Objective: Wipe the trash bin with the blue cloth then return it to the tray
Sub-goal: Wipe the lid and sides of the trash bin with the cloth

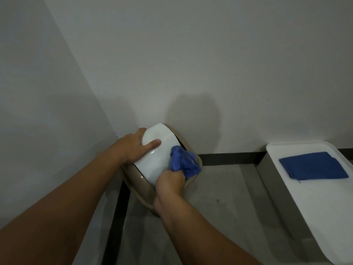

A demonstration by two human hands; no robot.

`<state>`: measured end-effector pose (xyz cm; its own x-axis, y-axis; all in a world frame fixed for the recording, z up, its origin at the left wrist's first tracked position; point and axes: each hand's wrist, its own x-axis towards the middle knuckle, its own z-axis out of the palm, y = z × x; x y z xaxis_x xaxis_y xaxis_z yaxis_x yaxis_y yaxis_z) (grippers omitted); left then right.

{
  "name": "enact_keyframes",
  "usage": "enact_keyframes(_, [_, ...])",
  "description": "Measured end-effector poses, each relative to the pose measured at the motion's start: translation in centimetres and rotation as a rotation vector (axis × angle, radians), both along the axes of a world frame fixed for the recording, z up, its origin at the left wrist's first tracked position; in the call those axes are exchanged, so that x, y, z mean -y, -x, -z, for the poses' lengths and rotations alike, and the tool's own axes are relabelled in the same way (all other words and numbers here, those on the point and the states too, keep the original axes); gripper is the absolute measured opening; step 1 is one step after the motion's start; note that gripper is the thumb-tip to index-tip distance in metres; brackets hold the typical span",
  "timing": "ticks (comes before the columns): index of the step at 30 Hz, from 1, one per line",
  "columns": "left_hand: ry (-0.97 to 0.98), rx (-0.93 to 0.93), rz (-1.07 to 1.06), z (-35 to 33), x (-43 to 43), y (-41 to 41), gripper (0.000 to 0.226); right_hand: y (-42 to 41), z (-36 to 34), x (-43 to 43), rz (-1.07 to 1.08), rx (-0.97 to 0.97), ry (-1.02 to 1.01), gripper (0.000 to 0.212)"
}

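A trash bin (156,159) with a white swing lid and a beige rim stands in the corner of the room, seen from above. My left hand (133,146) grips the lid's far left edge, with one finger lying across the white top. My right hand (170,182) holds a bunched blue cloth (184,161) pressed against the right side of the lid and rim. A white tray (315,203) sits at the right on a grey stand, and a second, folded blue cloth (313,165) lies flat on it.
White walls meet in a corner right behind the bin. A dark baseboard (229,158) runs along the wall, and another runs along the left wall. Grey floor (225,197) lies between the bin and the tray stand.
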<state>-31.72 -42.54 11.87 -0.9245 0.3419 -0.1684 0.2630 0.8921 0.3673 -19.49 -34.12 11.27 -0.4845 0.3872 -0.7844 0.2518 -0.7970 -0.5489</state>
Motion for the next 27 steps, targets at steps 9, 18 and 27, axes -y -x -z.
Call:
enact_keyframes(9, [-0.02,0.001,0.026,0.0,-0.2,0.2,0.072,-2.4,-1.9,-3.1,-0.083,-0.127,0.248,0.031])
enact_keyframes(18, [-0.052,0.041,0.045,-0.2,0.1,0.0,0.078,-2.8,-7.2,-8.0,-0.246,-0.384,-0.427,0.006])
enact_keyframes(27, [-0.154,-0.012,0.118,-0.4,-0.8,0.4,0.046,0.7,1.3,-6.4,-1.071,-0.159,-1.703,0.061])
